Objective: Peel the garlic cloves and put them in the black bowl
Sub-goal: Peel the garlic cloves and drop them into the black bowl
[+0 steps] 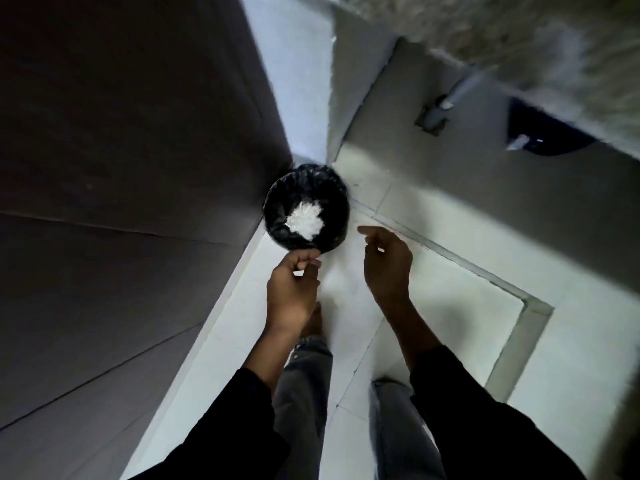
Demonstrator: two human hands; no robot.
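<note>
Nearest the camera, two black sleeves (485, 420) come up from the bottom edge of the view, with grey trouser legs (304, 393) between them and a bare foot (313, 322) on the white tiled floor (433, 306).

The left hand (292, 289) is held out over the floor, its fingers curled in toward the thumb. They seem to pinch something small and pale at the fingertips (313, 263); it is too small and blurred to say what it is. The right hand (386, 261) hangs beside it, well apart from the left, fingers loosely bent with the forefinger pointing toward the bin, and it holds nothing.

Just beyond the left hand's fingertips stands a round bin (306, 207) lined with a black bag, set on the floor in the corner where a dark cabinet side (138, 202) on the left meets the pale wall (294, 81) at the back. A heap of white scraps (304, 220) lies in the bottom of the bin. The left hand's knuckles overlap the bin's near rim in the view; whether they touch it cannot be told.

Farther off to the right, a grey cabinet front (485, 168) runs under a speckled stone counter (519, 36). A dark rounded thing (547, 129) shows at the counter's edge, too blurred to name. No garlic cloves or black bowl can be made out for certain.
</note>
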